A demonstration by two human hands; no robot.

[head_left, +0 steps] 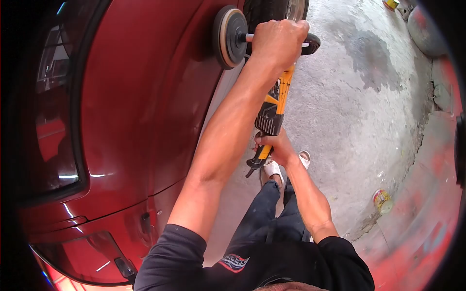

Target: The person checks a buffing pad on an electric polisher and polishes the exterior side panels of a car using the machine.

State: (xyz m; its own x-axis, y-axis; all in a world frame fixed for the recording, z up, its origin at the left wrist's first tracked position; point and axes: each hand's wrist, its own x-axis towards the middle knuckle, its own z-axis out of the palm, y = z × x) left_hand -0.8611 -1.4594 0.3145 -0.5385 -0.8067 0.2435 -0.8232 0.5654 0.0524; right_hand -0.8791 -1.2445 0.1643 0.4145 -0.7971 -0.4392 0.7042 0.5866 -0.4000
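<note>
A yellow and black power polisher [274, 104] runs from the top centre down toward my body. My left hand [279, 43] is closed over its front end, by the black loop handle. The round pad [230, 38] stands on edge against the side of a red car [141, 92]. Lower down, my right hand [277, 145] is wrapped round the rear grip of the polisher. Part of each hand's fingers is hidden by the tool or the hand itself.
A dark wheel [257, 12] shows beyond the pad. The concrete floor [340, 116] has a dark stain. Near the right wall lies a can [383, 201]; another can [391, 4] and a rounded grey object [427, 31] are at the upper right. My sandalled feet are below the tool.
</note>
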